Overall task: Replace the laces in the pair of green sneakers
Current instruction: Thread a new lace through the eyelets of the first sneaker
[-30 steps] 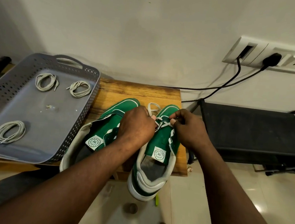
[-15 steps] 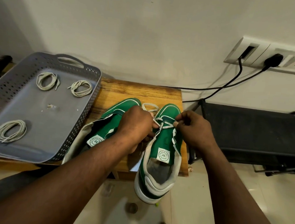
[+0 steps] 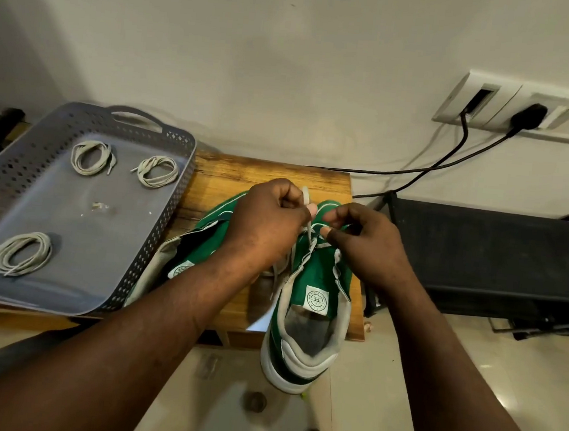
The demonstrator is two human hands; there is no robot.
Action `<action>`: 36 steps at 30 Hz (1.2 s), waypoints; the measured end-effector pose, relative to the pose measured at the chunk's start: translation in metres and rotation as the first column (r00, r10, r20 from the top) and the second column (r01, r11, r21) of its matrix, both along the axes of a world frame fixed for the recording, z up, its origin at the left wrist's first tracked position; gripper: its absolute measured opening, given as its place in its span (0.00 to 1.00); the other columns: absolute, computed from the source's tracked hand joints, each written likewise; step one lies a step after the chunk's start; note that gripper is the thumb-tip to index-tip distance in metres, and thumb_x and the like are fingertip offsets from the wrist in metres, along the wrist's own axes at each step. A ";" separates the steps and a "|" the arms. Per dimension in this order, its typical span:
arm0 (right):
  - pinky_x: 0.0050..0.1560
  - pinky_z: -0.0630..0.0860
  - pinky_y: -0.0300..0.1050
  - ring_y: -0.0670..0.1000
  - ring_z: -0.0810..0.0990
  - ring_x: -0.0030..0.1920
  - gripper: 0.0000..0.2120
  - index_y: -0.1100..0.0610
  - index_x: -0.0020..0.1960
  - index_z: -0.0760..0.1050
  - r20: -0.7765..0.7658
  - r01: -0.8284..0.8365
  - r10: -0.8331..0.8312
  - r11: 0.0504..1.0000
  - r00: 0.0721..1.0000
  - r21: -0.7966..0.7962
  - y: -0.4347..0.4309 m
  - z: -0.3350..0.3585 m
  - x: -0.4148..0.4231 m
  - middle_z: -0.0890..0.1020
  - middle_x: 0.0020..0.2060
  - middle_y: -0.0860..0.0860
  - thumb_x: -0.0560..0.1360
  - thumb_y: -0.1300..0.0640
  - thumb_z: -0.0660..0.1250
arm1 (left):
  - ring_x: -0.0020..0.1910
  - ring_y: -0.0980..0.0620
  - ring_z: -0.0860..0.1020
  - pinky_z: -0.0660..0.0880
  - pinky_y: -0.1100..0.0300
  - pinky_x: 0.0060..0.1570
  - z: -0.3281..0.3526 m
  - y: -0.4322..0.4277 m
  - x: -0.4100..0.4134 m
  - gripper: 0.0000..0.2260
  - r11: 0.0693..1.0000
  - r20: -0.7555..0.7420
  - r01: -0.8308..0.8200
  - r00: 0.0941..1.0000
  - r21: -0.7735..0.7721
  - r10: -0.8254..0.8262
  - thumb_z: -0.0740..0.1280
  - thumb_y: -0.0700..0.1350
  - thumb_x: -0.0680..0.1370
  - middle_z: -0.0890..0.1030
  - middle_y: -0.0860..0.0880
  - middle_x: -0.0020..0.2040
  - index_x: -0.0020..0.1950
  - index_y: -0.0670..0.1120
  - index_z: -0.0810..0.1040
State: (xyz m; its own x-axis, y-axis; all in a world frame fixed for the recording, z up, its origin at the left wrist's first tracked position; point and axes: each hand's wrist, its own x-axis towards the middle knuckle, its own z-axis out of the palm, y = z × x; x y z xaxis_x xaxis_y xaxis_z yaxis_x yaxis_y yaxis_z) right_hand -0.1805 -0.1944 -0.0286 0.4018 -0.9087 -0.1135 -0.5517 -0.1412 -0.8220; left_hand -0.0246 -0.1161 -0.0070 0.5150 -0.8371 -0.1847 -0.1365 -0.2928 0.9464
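Left hand (image 3: 268,226) pinches the white lace (image 3: 309,240) (right hand (image 3: 366,250) pinches it too) above the green sneaker (image 3: 319,275)

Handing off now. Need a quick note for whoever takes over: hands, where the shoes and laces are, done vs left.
Left hand: fingers grip the lace above the worked sneaker.
Right hand: pinches the same lace at the toe-end eyelets.
Worked sneaker lies on the wooden table, heel overhanging the edge. The other sneaker lies beside it, apparently unlaced.
Coiled laces: three in the grey tray.
Done: lace sits in toe-end eyelets only.
Left: finish this sneaker, then the other.
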 end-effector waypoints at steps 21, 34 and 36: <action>0.53 0.82 0.52 0.49 0.82 0.51 0.13 0.46 0.64 0.82 -0.268 -0.139 0.079 0.967 0.960 -0.213 0.010 -0.013 0.017 0.84 0.52 0.48 0.81 0.48 0.69 | 0.44 0.50 0.76 0.73 0.58 0.35 0.015 0.006 0.023 0.26 0.984 0.615 -0.179 0.776 0.001 0.140 0.69 0.35 0.75 0.74 0.48 0.65 0.70 0.56 0.73; 0.46 0.82 0.50 0.50 0.82 0.44 0.05 0.50 0.48 0.83 -0.262 0.018 -0.038 0.997 0.964 -0.075 0.014 -0.012 0.034 0.84 0.42 0.47 0.78 0.58 0.68 | 0.76 0.46 0.59 0.61 0.43 0.70 0.008 0.012 0.016 0.20 0.922 0.824 0.115 0.418 0.370 -0.383 0.74 0.48 0.75 0.72 0.57 0.75 0.67 0.58 0.80; 0.46 0.80 0.51 0.50 0.82 0.42 0.06 0.53 0.45 0.81 -0.040 0.061 -0.055 0.984 0.998 0.168 0.011 -0.008 0.030 0.84 0.40 0.48 0.80 0.59 0.68 | 0.74 0.48 0.61 0.61 0.46 0.69 0.007 0.008 0.013 0.21 0.937 0.772 0.174 0.532 0.302 -0.347 0.70 0.46 0.79 0.75 0.57 0.73 0.72 0.57 0.77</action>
